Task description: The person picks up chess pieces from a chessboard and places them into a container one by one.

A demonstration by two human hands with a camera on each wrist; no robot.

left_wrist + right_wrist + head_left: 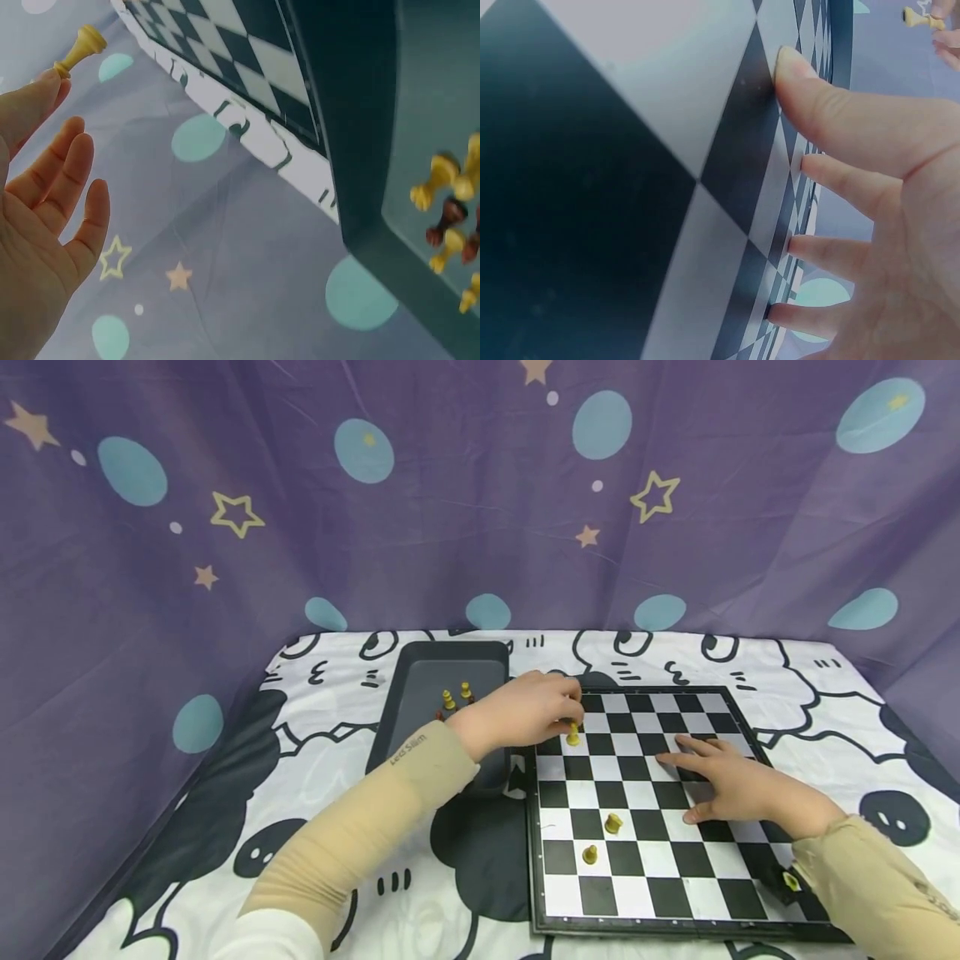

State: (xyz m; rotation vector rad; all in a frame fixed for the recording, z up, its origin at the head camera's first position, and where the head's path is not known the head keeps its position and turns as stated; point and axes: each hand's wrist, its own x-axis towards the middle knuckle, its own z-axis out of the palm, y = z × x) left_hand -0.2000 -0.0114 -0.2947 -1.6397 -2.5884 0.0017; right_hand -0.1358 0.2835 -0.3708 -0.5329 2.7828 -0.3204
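Observation:
My left hand (528,714) pinches a yellow chess piece (82,49) between thumb and finger, its wider end pointing away from the fingertips. In the head view this piece shows over the chessboard (671,897), near its left edge. The other fingers of that hand are loosely bent. On the right half of the board, my right hand (731,783) spreads its fingers, with fingertips (787,71) right at the squares. Two more yellow pieces, one (613,823) behind the other (590,855), are at the board's near left. Another piece (791,882) shows beside my right sleeve.
A dark grey tray (450,652) stands left of the board, partly hidden by my left arm. Several yellow pieces (439,180) and dark brown pieces (448,221) are inside it. A patterned cloth (322,685) covers the table, and a purple curtain (465,527) hangs behind.

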